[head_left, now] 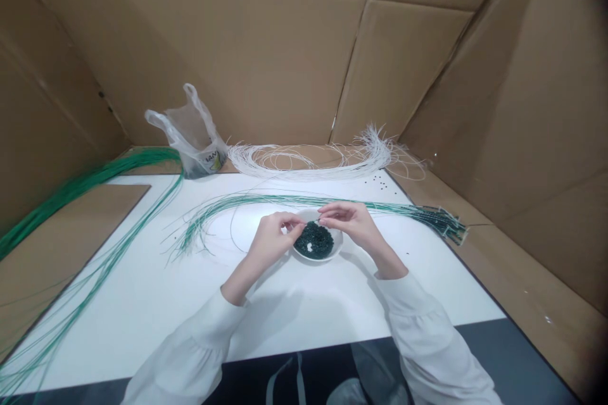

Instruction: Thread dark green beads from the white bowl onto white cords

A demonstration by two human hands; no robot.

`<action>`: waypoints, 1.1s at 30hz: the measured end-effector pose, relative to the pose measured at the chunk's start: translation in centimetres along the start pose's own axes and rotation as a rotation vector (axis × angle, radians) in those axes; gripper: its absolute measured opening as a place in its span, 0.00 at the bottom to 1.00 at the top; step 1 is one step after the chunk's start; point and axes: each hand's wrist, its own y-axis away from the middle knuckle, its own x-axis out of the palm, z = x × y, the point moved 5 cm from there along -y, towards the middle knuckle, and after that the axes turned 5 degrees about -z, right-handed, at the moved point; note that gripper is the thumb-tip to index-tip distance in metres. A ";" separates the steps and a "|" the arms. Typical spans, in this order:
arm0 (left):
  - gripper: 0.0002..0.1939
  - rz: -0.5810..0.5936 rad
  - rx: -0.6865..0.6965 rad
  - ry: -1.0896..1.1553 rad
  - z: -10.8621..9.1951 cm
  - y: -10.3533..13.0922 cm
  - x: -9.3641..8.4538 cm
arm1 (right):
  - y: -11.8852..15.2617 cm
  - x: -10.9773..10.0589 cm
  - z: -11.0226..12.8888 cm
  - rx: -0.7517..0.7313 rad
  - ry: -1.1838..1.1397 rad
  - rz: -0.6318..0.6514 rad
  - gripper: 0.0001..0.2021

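Over a white bowl [335, 247] of small dark green beads [316, 240], my two hands face each other with fingertips pinched. My left hand [275, 234] is closed at the bowl's left rim; a thin strand [232, 228] loops on the table beside it, though whether it runs into the fingers is unclear. My right hand [350, 220] pinches above the far right rim, with something tiny and dark at its fingertips, too small to name. A small white piece [309, 247] lies among the beads. Just behind the bowl stretches a bundle of green strands [247, 200], its right end [441, 221] dark and beaded.
White strands [308, 171] lie coiled at the back. A plastic bag [194, 139] stands at the back left. More green strands [95, 180] drape along the left side. Loose dark beads [380, 182] dot the white table [313, 310] at back right. Cardboard walls [294, 63] enclose the table.
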 end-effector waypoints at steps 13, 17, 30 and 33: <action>0.09 0.005 0.009 0.000 0.0 0.0 0.2 | -0.1 -0.1 -0.3 -0.010 0.001 0.004 0.12; 0.09 0.006 0.017 -0.007 -0.1 0.1 0.2 | -0.1 0.0 -0.3 -0.007 -0.003 0.001 0.11; 0.09 0.016 -0.006 0.000 0.0 0.1 0.3 | -0.1 -0.1 -0.3 -0.035 -0.017 -0.007 0.11; 0.09 0.011 0.001 -0.004 0.0 0.1 0.3 | -0.2 -0.1 -0.4 -0.034 -0.019 -0.009 0.11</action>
